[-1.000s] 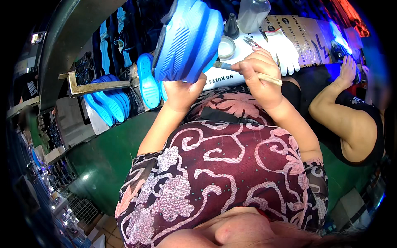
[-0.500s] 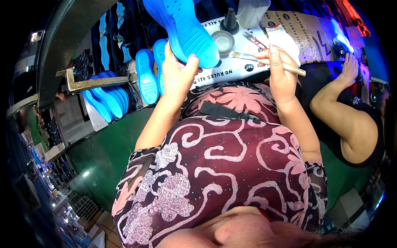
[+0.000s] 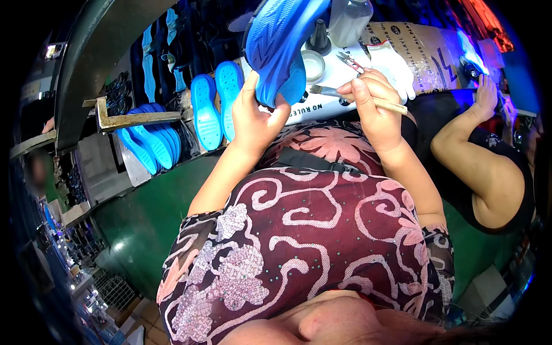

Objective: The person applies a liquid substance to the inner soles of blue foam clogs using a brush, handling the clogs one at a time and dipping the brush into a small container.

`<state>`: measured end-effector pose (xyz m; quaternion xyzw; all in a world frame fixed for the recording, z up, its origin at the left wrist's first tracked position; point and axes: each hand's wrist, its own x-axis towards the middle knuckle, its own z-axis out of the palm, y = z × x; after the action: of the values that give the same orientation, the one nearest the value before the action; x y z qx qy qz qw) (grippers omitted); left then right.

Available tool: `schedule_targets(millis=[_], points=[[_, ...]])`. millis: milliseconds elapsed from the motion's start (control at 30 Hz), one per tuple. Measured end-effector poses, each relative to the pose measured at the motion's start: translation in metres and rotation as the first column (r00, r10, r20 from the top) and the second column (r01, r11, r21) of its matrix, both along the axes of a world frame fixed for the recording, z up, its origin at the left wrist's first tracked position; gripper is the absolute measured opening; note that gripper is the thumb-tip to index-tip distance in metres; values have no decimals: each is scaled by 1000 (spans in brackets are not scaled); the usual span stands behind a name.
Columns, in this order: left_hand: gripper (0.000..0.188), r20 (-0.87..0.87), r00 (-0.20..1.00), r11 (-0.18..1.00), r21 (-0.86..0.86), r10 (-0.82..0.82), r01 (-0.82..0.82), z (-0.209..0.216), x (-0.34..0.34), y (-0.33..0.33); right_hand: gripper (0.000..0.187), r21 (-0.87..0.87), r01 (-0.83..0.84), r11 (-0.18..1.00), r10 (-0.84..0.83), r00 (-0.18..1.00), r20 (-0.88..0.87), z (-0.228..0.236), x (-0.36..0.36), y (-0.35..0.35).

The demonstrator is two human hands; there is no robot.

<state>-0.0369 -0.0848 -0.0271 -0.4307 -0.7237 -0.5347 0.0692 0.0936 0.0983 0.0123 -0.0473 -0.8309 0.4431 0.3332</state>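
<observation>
Tilted up in my left hand (image 3: 257, 119) is a blue shoe sole (image 3: 282, 49), gripped at its near end with fingers and thumb on opposite sides. Its patterned tread faces me. My right hand (image 3: 375, 112) pinches a flat paintbrush (image 3: 391, 106) with a pale wooden handle; the bristles point left, toward the sole but apart from it. Just beyond the bristles sits a small round tub (image 3: 313, 65). Two more blue soles, one outer (image 3: 206, 112) and one inner (image 3: 229, 92), lie left of my left hand, partly hidden by it.
Behind the tub stand a black cone-shaped nozzle (image 3: 319, 38) and a translucent bottle (image 3: 349, 24). Red-handled thread snips (image 3: 349, 62) and a white glove (image 3: 392, 60) lie nearby. Stacked blue soles (image 3: 152, 139) rest by a metal bracket (image 3: 138, 119). Another person's arm (image 3: 460, 129) is at right.
My left hand has turned the sole, so its tread shows instead of its dimpled upper side. The paintbrush has moved slightly left and down in my right hand.
</observation>
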Motion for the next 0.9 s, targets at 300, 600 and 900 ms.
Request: schedule_targets(millis=[300, 600, 900], points=[[67, -42, 999, 1000, 3, 6, -6, 1, 2, -1, 28, 77, -39, 996, 39, 999, -2, 3, 0, -6], [29, 954, 208, 975, 222, -216, -3, 18, -21, -9, 39, -607, 91, 790, -234, 959, -162, -13, 15, 26], [20, 859, -357, 929, 320, -367, -186, -8, -26, -12, 38, -796, 19, 605, -224, 963, -147, -22, 17, 26]])
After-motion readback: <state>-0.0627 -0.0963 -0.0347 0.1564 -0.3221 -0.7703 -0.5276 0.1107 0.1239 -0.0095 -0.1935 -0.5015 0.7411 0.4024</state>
